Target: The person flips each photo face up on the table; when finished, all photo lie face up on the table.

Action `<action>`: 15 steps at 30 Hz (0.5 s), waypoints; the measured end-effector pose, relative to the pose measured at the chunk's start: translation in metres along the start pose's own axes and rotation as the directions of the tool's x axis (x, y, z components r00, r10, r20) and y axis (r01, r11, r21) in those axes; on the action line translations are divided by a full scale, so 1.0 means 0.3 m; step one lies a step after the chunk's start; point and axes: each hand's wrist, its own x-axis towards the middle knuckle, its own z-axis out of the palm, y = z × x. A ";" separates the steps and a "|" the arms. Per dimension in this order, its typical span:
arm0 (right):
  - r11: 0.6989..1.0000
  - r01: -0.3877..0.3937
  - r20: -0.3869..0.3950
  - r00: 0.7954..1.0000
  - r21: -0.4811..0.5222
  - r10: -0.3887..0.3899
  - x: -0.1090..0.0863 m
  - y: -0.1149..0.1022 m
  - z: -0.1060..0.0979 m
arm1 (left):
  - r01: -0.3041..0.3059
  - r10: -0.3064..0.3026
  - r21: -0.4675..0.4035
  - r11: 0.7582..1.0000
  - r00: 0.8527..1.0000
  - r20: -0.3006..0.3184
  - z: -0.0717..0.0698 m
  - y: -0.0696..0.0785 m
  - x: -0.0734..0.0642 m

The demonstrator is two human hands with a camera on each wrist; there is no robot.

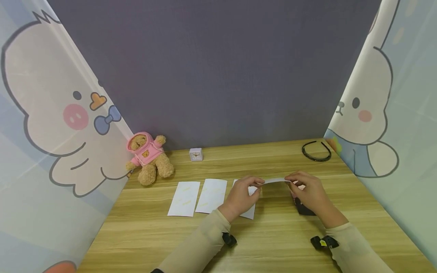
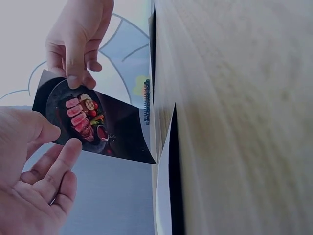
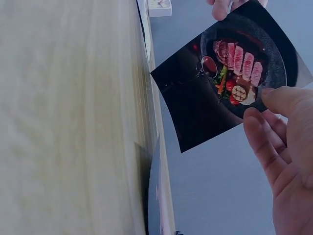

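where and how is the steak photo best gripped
Pinch the steak photo at opposite side edges near its top, left hand from the left, right hand from the right: the thin sheet bows between them, so one-sided support would probably let it flop.

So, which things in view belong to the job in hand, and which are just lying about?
Likely part of the job:
steak photo, pinched by the left hand and the right hand
three white sheets in a row
dark-and-pink item by the right hand, partly hidden

Apparently just lying about:
teddy bear
small clock
black headband
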 end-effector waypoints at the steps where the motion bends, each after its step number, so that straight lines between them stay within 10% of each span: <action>1: 1.000 0.002 -0.006 1.000 0.006 -0.002 0.001 -0.001 0.000 | -0.004 0.004 -0.008 1.000 1.000 -0.002 0.001 0.000 0.000; 15: 0.995 -0.044 -0.031 0.998 0.091 0.047 -0.004 -0.015 0.004 | 0.054 -0.054 -0.031 0.998 0.999 0.005 -0.001 0.004 -0.003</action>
